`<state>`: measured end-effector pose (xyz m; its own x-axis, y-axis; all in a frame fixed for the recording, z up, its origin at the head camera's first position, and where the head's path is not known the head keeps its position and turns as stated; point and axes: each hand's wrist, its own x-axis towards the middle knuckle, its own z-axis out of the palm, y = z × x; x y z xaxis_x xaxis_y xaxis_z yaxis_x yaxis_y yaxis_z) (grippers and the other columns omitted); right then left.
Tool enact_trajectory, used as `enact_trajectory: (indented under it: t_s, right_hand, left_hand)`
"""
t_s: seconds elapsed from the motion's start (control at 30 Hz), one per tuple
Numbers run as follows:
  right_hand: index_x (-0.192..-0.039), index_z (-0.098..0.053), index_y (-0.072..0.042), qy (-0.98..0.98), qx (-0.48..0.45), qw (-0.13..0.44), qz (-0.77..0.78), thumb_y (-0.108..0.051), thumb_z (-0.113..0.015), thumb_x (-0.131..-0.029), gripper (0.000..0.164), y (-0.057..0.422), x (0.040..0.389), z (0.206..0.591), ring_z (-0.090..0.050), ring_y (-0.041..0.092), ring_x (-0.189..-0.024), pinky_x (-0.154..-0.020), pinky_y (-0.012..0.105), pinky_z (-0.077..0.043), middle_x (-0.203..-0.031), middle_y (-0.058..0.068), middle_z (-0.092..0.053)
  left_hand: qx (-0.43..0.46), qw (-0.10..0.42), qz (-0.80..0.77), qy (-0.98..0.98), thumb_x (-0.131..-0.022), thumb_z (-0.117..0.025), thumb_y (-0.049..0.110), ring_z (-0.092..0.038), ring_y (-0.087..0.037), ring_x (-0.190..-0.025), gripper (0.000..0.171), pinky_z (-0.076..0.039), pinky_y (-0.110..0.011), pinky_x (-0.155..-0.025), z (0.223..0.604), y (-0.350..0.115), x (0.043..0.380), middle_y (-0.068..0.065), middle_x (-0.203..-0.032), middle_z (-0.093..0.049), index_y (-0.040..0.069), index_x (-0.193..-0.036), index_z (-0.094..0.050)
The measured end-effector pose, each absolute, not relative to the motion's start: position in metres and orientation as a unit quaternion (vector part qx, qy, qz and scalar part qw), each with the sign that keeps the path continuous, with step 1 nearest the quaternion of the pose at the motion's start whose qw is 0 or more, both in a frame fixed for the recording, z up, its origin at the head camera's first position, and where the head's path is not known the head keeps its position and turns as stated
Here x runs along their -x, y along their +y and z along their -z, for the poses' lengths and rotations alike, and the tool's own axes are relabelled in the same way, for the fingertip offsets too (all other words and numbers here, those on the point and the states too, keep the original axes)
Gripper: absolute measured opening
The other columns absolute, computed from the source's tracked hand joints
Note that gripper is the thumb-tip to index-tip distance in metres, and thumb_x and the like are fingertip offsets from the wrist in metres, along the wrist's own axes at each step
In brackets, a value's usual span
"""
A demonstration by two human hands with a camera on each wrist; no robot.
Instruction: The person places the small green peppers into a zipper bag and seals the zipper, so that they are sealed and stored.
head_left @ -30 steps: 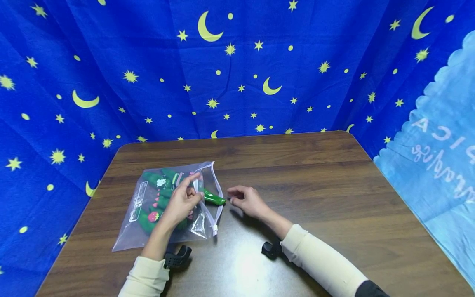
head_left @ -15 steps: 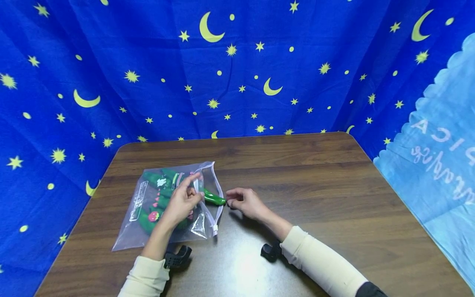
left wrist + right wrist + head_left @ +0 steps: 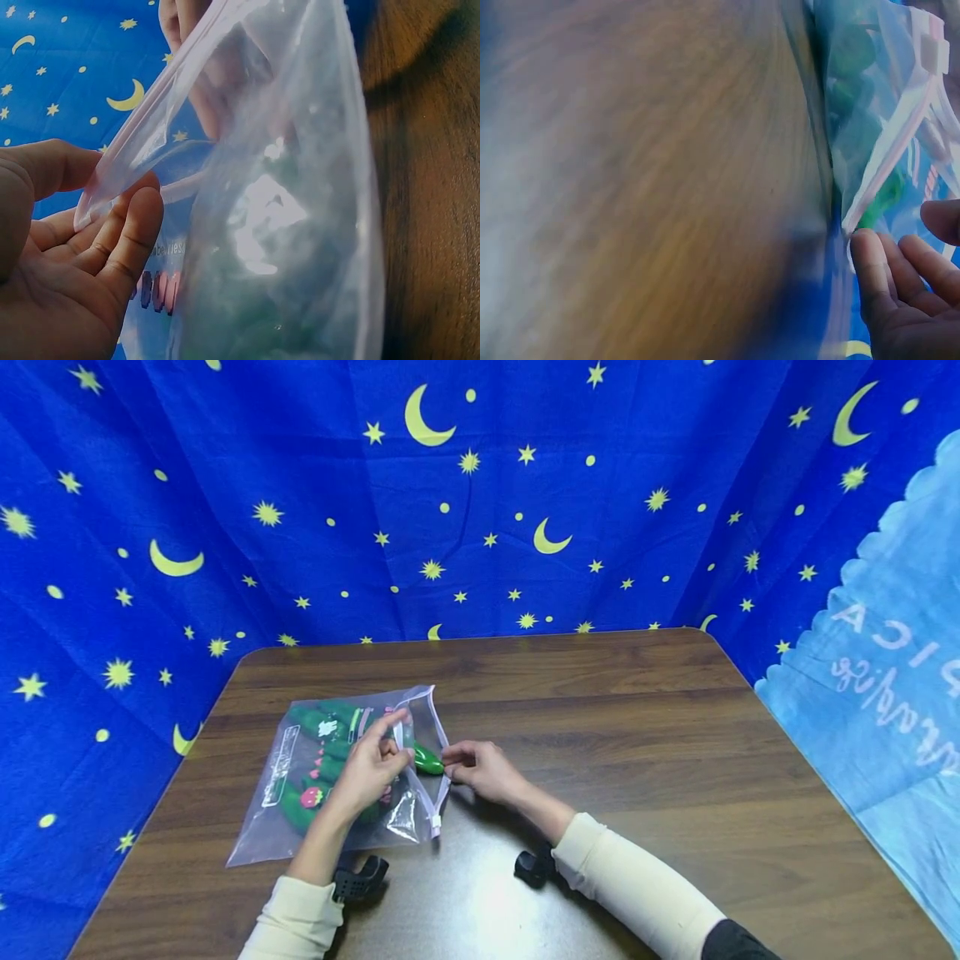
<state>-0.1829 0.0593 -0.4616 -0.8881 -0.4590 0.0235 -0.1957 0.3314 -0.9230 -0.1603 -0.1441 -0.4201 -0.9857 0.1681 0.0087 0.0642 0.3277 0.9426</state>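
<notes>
A clear zip bag (image 3: 258,839) with printed pictures lies on the table, its mouth facing right, with several green things inside. My left hand (image 3: 363,781) pinches the upper edge of the mouth between thumb and fingers and lifts it, as the left wrist view of the bag (image 3: 300,315) also shows. In the mouth lies a glossy green pepper (image 3: 428,761). My right hand (image 3: 486,772) is at the lower edge of the mouth, fingertips against the pepper's outer end. In the right wrist view the fingers (image 3: 871,259) are fairly straight, with the thumb apart.
A white zip slider (image 3: 435,825) sits at the near end of the bag's mouth. The wooden table (image 3: 637,735) extends to the right. Behind it hangs a blue star-and-moon curtain (image 3: 495,485), with a light blue cloth (image 3: 900,610) on the right.
My right hand has moved left to the bag's mouth, and the green pepper has slid a little further into the bag. The left hand has stayed in place holding the edge.
</notes>
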Motion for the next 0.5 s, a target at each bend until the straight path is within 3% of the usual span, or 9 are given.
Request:
enact_trajectory:
  t_s: [0.5]
  right_hand:
    - [-0.114,-0.063,0.005,0.814,0.222,0.127,0.521,-0.001,-0.061,-0.085,0.03,0.033,0.189,0.459,-0.068,0.029,-0.096,-0.076,0.015,-0.053,-0.105,0.019,-0.069]
  left_hand:
    - [-0.075,0.036,-0.572,0.816,-0.086,-0.06,0.002,-0.04,-0.006,-0.044,0.065,-0.04,-0.025,-0.034,0.425,-0.148,0.164,-0.004,-0.07,-0.05,0.016,-0.145,-0.034]
